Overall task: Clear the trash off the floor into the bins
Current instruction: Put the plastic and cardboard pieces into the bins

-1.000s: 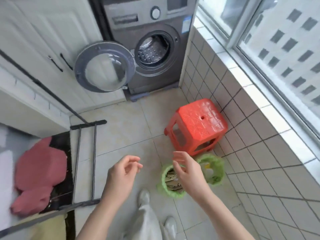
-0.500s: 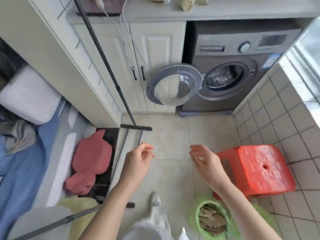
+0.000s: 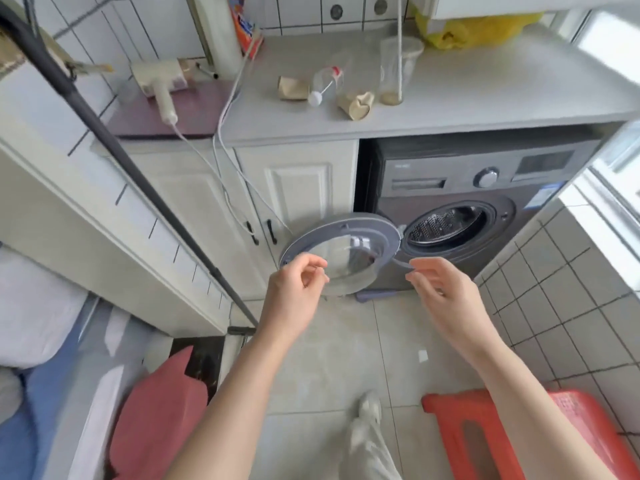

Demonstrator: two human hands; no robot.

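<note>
My left hand (image 3: 294, 292) and my right hand (image 3: 446, 296) are both raised in front of me over the tiled floor (image 3: 346, 358), fingers loosely curled, holding nothing. A small white scrap (image 3: 423, 356) lies on the floor below my right hand. On the grey counter (image 3: 485, 88) lie two crumpled paper cups (image 3: 292, 88) (image 3: 356, 105), a clear plastic bottle (image 3: 327, 83) on its side and a clear plastic cup (image 3: 398, 72) standing upright. The green bins are out of view.
A grey washing machine (image 3: 467, 202) stands under the counter with its round door (image 3: 343, 254) swung open. A red plastic stool (image 3: 502, 434) is at the lower right. A dark pole (image 3: 138, 174) leans across the left. Red cushions (image 3: 156, 420) lie at lower left. My foot (image 3: 369, 407) is on the floor.
The view has tilted up from the floor and green bins to the counter and washing machine. The bins have left the frame. Both hands stayed raised and hold nothing.
</note>
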